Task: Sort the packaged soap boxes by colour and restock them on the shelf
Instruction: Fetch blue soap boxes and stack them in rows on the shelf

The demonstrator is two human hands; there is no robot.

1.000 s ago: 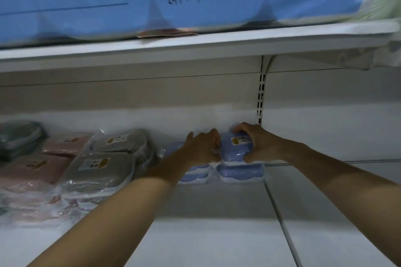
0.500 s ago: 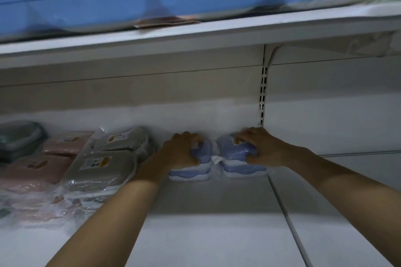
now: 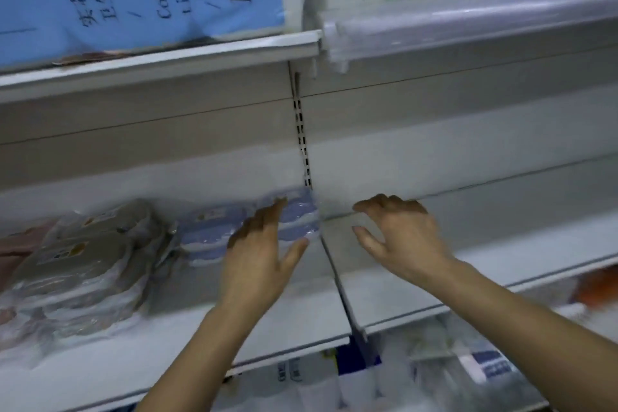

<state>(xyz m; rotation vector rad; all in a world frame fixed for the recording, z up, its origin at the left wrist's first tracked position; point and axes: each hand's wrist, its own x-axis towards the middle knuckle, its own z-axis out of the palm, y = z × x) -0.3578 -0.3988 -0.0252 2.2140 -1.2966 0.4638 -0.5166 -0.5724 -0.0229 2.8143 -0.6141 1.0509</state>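
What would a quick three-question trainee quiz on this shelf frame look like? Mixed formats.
1. True or false: the right hand grips a blue soap box.
2. Multiple choice: the blue soap boxes lie (A) left of the grey soap boxes, (B) between the grey ones and the slotted upright, (C) right of the upright.
3. Fill in: the left hand has straight fingers reaching over the ____ boxes.

Key
1. False; it is open over bare shelf, holding nothing.
2. B.
3. Blue.
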